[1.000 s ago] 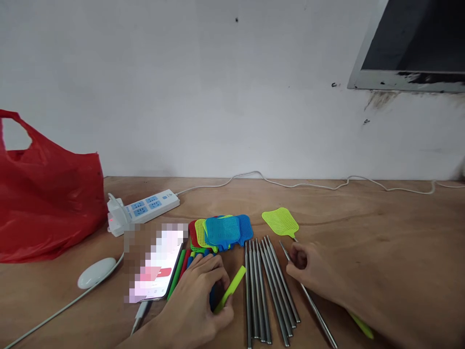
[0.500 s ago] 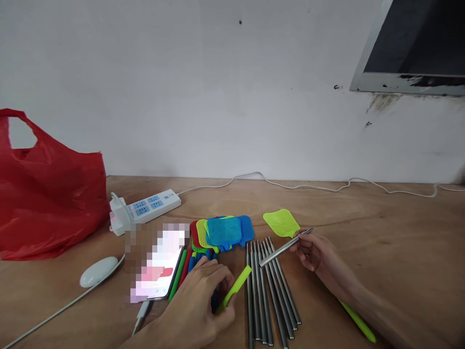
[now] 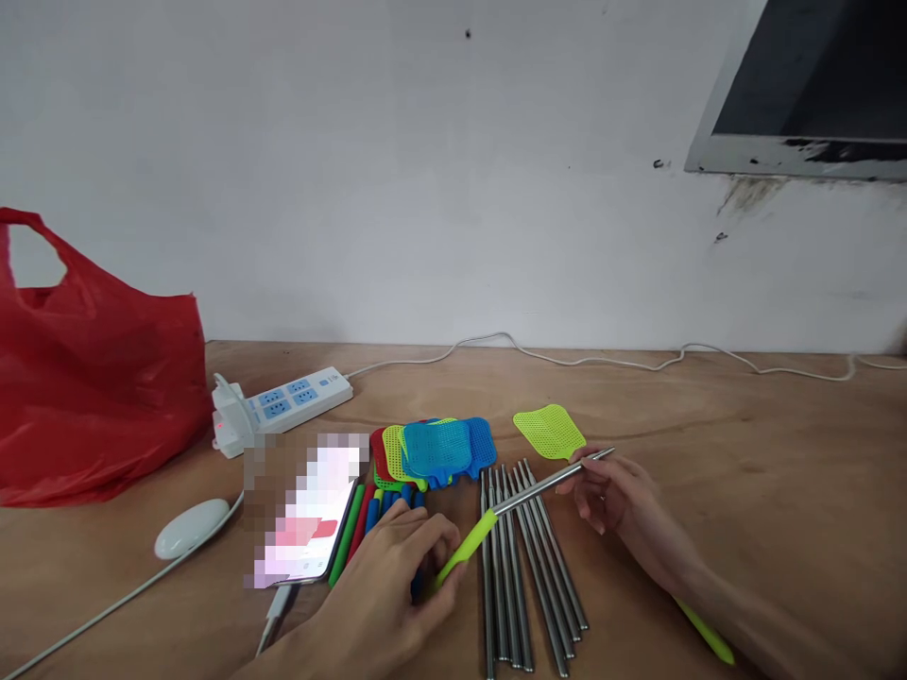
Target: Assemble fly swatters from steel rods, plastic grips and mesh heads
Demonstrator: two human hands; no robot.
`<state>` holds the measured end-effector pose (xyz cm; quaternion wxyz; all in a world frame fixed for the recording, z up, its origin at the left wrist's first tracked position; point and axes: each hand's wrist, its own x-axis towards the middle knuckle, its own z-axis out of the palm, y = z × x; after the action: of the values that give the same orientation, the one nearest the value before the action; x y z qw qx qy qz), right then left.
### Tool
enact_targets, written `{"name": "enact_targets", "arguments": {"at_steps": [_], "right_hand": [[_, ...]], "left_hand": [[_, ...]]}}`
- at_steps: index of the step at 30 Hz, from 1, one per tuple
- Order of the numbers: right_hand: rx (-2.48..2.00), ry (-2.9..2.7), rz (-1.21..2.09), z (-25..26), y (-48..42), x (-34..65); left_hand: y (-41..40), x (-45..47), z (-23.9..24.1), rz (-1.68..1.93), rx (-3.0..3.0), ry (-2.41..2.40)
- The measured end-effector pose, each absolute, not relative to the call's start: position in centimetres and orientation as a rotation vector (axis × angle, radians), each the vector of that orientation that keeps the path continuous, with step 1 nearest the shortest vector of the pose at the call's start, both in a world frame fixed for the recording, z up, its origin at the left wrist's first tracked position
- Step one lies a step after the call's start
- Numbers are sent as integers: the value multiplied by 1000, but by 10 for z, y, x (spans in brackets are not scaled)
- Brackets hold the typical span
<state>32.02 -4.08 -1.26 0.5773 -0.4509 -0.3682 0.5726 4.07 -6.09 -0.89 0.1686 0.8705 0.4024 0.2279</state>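
Note:
My left hand (image 3: pixel 383 590) is closed on a yellow-green plastic handle (image 3: pixel 471 546), which slants up to the right. My right hand (image 3: pixel 616 501) pinches a thin metal rod (image 3: pixel 545 484) near its far end. The rod's near end meets the tip of the handle, in line with it. Below them several loose metal rods (image 3: pixel 506 586) lie side by side. Beside my left hand are green, red and blue handles (image 3: pixel 347 538), partly hidden by it. A yellow-green fly swatter head (image 3: pixel 551 432) lies just beyond my right hand.
A pile of coloured fly swatter heads (image 3: pixel 436 451) sits behind the handles. To the left are a lit phone (image 3: pixel 318 515), a white power strip (image 3: pixel 298 397), a white oval device (image 3: pixel 191 529) and a red plastic bag (image 3: pixel 99 368). Another yellow-green handle (image 3: pixel 709 635) shows under my right forearm.
The metal rod's near end was apart from the yellow-green handle and now meets its tip. The handle has tilted slightly lower to line up with the rod.

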Motion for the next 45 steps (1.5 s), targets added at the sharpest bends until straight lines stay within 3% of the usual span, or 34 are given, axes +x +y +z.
{"name": "enact_targets", "arguments": {"at_steps": [6,13,20,25,34,45], "right_hand": [[-1078,-937,1327,-11,-42,320],[-995,-1203,1548,-12,-53,308],[-1042,-966,1453,-8,-51,309],[-1101,-926,1428,-9,-48,313],[-1117,-943,1430,-12,-48,311],[-1156,-935,1422,-6,-47,310]], "left_hand": [[-62,41,-9,696,2505,1091],[-63,42,-7,665,2508,1021],[-58,36,-6,824,2627,1272],[-48,31,-15,647,2779,1480],[-53,32,-10,588,2820,1248],[-45,29,-20,610,2742,1402]]}}
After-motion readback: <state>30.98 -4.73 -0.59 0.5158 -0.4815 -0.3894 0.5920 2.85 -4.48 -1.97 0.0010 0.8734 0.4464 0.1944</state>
